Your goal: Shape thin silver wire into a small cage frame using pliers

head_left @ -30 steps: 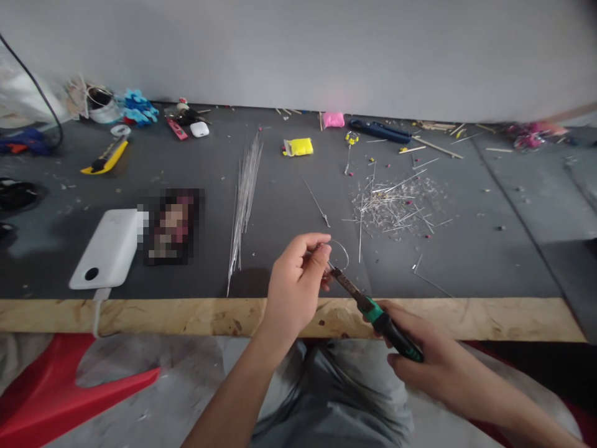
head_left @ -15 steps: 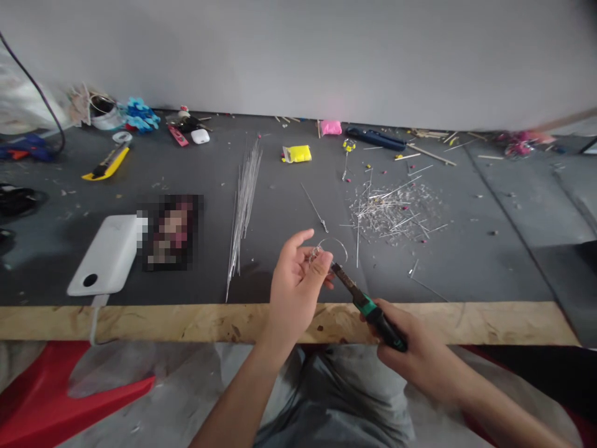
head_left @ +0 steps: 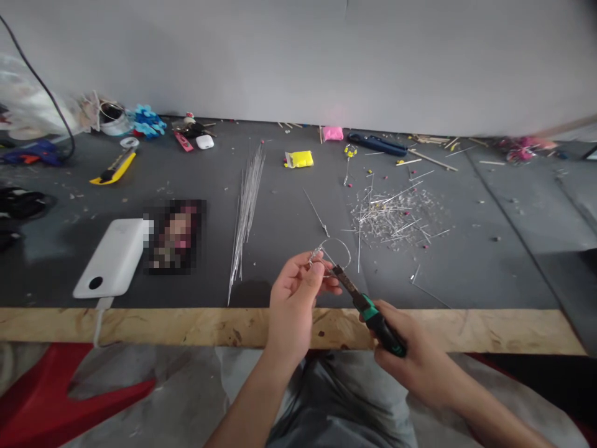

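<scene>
Currently: left hand (head_left: pixel 295 298), pinching looped wire (head_left: pixel 329 257); right hand (head_left: pixel 410 348), gripping green-and-black pliers (head_left: pixel 364 303); possible fault, loop distorting should the pliers pull too hard.

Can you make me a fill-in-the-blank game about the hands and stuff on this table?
The right hand holds a tool with a black and ____ handle.
The left hand holds a loop of thin metal ____.
The packet nearest the bundle of long wires is ____.
The power bank is ____.

Missing words: green, wire, yellow, white.
</scene>
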Available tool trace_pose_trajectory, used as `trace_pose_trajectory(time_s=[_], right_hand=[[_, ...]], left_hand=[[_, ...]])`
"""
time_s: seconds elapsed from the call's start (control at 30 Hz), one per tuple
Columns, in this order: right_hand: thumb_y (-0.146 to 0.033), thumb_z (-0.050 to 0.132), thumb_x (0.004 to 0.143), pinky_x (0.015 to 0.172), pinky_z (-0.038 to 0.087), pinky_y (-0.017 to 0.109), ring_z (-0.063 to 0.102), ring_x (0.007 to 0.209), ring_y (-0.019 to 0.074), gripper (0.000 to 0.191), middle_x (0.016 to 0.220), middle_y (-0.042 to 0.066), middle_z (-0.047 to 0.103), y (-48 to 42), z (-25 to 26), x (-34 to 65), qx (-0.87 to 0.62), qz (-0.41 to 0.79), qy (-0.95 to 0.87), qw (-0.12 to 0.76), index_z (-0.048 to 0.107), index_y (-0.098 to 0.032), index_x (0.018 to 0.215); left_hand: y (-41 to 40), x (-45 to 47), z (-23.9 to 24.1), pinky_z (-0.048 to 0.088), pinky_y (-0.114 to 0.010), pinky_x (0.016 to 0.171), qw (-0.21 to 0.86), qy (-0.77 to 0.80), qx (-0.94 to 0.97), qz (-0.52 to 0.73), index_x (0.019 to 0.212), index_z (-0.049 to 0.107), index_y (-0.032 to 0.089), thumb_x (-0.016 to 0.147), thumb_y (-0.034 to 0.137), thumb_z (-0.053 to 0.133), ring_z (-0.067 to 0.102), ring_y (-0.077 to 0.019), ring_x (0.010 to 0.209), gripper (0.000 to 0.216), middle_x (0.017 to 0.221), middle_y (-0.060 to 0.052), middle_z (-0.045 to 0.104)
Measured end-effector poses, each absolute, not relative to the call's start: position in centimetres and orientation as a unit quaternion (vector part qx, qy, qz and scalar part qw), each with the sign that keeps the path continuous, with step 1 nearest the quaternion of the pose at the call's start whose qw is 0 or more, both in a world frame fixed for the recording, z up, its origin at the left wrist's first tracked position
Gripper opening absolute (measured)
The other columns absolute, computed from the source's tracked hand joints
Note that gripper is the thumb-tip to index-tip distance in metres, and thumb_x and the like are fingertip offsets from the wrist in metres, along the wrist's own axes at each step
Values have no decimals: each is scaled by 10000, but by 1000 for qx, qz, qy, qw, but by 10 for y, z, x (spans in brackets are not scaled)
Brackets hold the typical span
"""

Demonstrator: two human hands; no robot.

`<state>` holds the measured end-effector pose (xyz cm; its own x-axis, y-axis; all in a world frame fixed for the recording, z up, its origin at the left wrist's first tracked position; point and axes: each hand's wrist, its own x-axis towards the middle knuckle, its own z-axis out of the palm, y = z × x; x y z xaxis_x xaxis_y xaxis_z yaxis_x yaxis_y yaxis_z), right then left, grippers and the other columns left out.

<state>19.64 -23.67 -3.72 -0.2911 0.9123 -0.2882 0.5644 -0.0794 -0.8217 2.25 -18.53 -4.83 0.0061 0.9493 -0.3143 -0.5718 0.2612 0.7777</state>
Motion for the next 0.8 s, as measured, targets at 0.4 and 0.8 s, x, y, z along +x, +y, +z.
trace_pose_trajectory(time_s=[0.4,0.8], right_hand=[[24,446,628,685,428,253,528,753,159,281,836,-1,512,-236,-38,202,-557,470,-661,176,505,-203,782],[-9,472,699,794,472,282,576,877,176,245,1012,40,577,-235,-40,204,-548,506,-642,178,541,-193,844]], left_hand=[[-186,14,-53,489,-238,639,662,467,233,539,927,722,193,784,383,705,563,-102,679,238,761,-2,626],[-184,12,-38,372,-153,315,682,473,203,519,775,631,156,784,316,707,521,-67,410,178,573,37,592]])
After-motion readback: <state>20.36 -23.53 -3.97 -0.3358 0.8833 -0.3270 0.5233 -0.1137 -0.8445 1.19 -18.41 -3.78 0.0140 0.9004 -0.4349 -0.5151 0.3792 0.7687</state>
